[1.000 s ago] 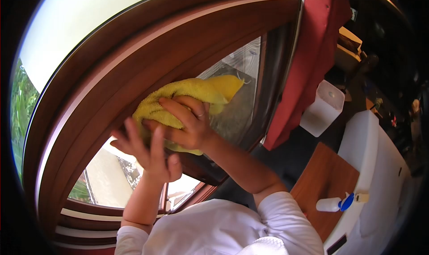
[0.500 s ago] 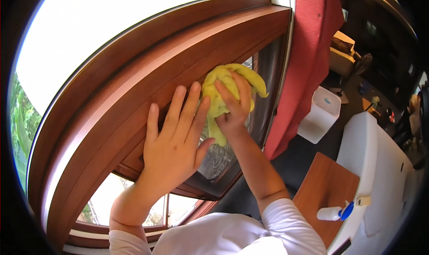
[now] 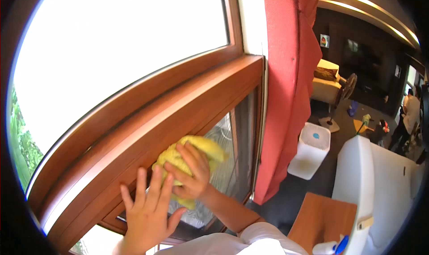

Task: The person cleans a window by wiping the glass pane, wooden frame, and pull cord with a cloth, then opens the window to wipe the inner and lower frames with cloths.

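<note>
My right hand [image 3: 192,172] presses a crumpled yellow cloth [image 3: 210,148] against the window, its fingers bent over the fabric. The cloth lies across the lower edge of a brown wooden frame [image 3: 178,100] and the glass pane [image 3: 225,167] beneath it. Left of the cloth, my left hand [image 3: 149,214] is spread with its back toward me, the fingertips at the wooden frame. Nothing is held in it. Part of the cloth is hidden behind my right hand.
A red curtain [image 3: 286,89] hangs right of the window. Beyond it stand a white box-shaped appliance [image 3: 309,154] and a fan [image 3: 347,91]. A white sofa [image 3: 380,183] and a wooden board [image 3: 324,217] with a blue-topped white bottle [image 3: 326,247] are at lower right. A person [image 3: 409,112] stands far off.
The view has tilted up, showing more of the room. My hands and the cloth now appear lower and further left, with the cloth nearer the wooden frame.
</note>
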A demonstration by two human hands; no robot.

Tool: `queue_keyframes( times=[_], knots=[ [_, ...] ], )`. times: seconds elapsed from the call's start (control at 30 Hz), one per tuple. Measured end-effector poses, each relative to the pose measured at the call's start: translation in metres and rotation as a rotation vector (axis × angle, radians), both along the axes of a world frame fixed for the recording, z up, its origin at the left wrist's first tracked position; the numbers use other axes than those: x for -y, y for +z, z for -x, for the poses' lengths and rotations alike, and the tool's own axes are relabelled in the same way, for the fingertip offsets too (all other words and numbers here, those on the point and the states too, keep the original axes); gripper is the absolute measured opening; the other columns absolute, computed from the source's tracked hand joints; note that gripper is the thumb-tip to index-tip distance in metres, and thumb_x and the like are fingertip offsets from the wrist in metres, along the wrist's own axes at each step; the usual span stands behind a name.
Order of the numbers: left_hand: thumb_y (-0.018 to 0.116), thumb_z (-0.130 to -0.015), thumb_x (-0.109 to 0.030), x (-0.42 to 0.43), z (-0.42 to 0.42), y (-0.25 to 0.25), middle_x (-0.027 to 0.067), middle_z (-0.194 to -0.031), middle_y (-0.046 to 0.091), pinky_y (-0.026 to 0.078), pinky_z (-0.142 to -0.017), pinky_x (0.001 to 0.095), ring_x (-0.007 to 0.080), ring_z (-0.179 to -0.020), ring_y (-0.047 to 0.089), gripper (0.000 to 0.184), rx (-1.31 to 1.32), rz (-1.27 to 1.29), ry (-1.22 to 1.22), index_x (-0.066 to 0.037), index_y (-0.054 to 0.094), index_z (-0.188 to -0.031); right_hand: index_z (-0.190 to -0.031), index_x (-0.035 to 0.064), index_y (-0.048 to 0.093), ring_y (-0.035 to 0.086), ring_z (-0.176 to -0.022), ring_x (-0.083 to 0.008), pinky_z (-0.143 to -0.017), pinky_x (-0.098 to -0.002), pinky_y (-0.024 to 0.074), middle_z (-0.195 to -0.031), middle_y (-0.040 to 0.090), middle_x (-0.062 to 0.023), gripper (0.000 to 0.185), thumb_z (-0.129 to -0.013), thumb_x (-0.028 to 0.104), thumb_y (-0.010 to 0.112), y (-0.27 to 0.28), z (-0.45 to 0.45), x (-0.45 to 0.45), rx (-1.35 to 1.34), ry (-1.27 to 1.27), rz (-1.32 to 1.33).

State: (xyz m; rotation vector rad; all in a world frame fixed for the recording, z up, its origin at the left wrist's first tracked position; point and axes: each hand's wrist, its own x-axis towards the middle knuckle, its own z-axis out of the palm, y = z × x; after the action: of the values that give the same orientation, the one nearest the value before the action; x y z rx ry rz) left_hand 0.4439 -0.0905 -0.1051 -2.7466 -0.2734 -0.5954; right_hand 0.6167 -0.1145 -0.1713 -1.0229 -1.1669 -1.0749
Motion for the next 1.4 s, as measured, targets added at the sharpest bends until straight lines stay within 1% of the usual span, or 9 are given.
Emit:
queue_keyframes(
  times=[0.13,0.37,0.5,0.67,0.87,1.1,1.27,1.37,1.4],
  knots=[
    [0.052,-0.083,-0.049,0.008,-0.052,-0.031,0.0165,-0.146,0.027,-0.018,-0.089,0.0711,0.0370,-0.139,0.008,0.073,0.191,0.025,0.109,-0.003,0.036,-0.137,-0.106,0.0118,0.066,0.053,-0.111,-0.0400,-0.091,-0.0437,0.0453,-0.123,0.052,-0.0229,0.046,-0.061,0.016,0.066,-0.006,-0.046,0.003,0.007,0.080,-0.002],
    [0.049,-0.086,-0.046,0.021,-0.161,-0.037,0.0129,-0.145,0.031,-0.021,-0.091,0.0668,0.0315,-0.140,0.012,0.067,0.351,-0.046,0.046,-0.006,0.036,-0.138,-0.105,0.0067,0.066,0.054,-0.108,-0.0423,-0.090,-0.0464,0.0456,-0.122,0.051,-0.0253,0.035,-0.071,0.016,0.060,0.000,-0.130,0.023,0.001,0.037,-0.020],
    [0.053,-0.084,-0.043,0.028,-0.223,-0.030,0.0165,-0.147,0.026,-0.018,-0.096,0.0644,0.0339,-0.138,0.017,0.071,0.340,-0.090,-0.040,-0.003,0.032,-0.139,-0.104,0.0040,0.065,0.051,-0.112,-0.0422,-0.093,-0.0470,0.0431,-0.123,0.050,-0.0258,0.031,-0.079,0.021,0.057,-0.001,-0.191,0.030,-0.028,-0.006,-0.058],
    [0.063,-0.073,-0.039,0.038,-0.295,-0.020,0.0156,-0.145,0.029,0.019,-0.101,0.0572,0.0296,-0.134,0.028,0.079,0.349,-0.015,-0.183,-0.005,0.034,-0.138,-0.104,-0.0013,0.063,0.049,-0.116,-0.0408,-0.097,-0.0458,0.0402,-0.123,0.050,-0.0261,0.030,-0.083,0.018,0.056,-0.002,-0.258,0.043,-0.141,-0.076,-0.047],
    [0.062,-0.073,-0.037,0.049,-0.351,-0.010,0.0169,-0.143,0.032,0.022,-0.106,0.0464,0.0294,-0.132,0.031,0.078,0.384,0.027,-0.285,0.000,0.034,-0.136,-0.112,-0.0057,0.057,0.047,-0.118,-0.0413,-0.097,-0.0456,0.0385,-0.127,0.046,-0.0286,0.036,-0.085,0.019,0.055,0.001,-0.309,0.058,-0.164,-0.048,-0.008],
    [0.061,-0.075,-0.035,0.054,-0.358,-0.002,0.0207,-0.142,0.030,0.021,-0.107,0.0473,0.0321,-0.132,0.031,0.076,0.379,0.047,-0.350,0.001,0.034,-0.136,-0.115,-0.0068,0.055,0.051,-0.114,-0.0369,-0.095,-0.0427,0.0413,-0.122,0.053,-0.0244,0.035,-0.087,0.014,0.054,0.006,-0.297,0.069,-0.268,0.024,-0.040],
    [0.057,-0.083,-0.038,0.065,-0.327,0.026,0.0251,-0.144,0.024,0.019,-0.108,0.0473,0.0337,-0.136,0.023,0.073,0.341,0.151,-0.529,0.001,0.029,-0.138,-0.116,-0.0078,0.052,0.052,-0.112,-0.0389,-0.094,-0.0471,0.0427,-0.119,0.055,-0.0210,0.040,-0.090,0.022,0.050,0.043,-0.282,0.082,0.006,-0.275,-0.220],
    [0.052,-0.088,-0.039,0.059,-0.355,0.031,0.0282,-0.144,0.019,0.017,-0.109,0.0459,0.0363,-0.137,0.019,0.070,0.457,0.707,-0.863,0.003,0.028,-0.138,-0.126,-0.0059,0.041,0.044,-0.121,-0.0325,-0.101,-0.0396,0.0354,-0.127,0.047,-0.0202,0.043,-0.095,0.023,0.039,0.040,-0.296,0.060,-0.101,0.139,-0.159],
    [0.049,-0.090,-0.037,0.056,-0.365,0.038,0.0306,-0.144,0.016,0.017,-0.110,0.0427,0.0375,-0.137,0.016,0.068,0.476,0.748,-0.811,0.005,0.025,-0.138,-0.130,-0.0048,0.038,0.041,-0.124,-0.0296,-0.103,-0.0362,0.0335,-0.129,0.045,-0.0200,0.043,-0.096,0.022,0.036,0.029,-0.307,0.048,-0.192,0.299,-0.088]
  ],
)
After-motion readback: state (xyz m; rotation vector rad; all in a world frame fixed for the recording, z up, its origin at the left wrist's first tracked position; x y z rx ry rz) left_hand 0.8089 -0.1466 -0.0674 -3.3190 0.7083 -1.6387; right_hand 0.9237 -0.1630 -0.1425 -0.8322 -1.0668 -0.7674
